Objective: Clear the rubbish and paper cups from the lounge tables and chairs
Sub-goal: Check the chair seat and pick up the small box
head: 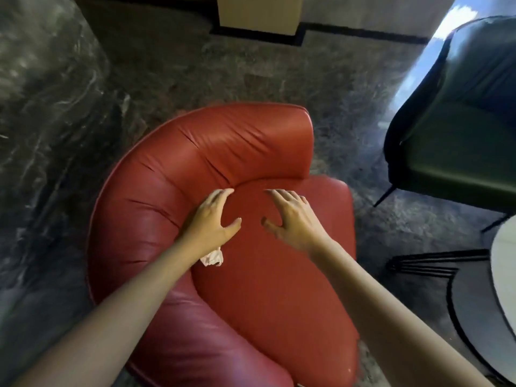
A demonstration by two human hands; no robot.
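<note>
The empty, spread left hand (pixel 212 219) and right hand (pixel 290 219) may miss the crumpled paper (pixel 212 258), half hidden by the left wrist.

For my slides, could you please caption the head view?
The left hand and right hand spread over a red chair; paper scrap lies by the left wrist.

A crumpled tissue (pixel 212 257), perhaps paper, lies at the left of the armchair (pixel 265 303) seat. A second armchair (pixel 458 152) stands right, a counter (pixel 506 263) before it.
</note>
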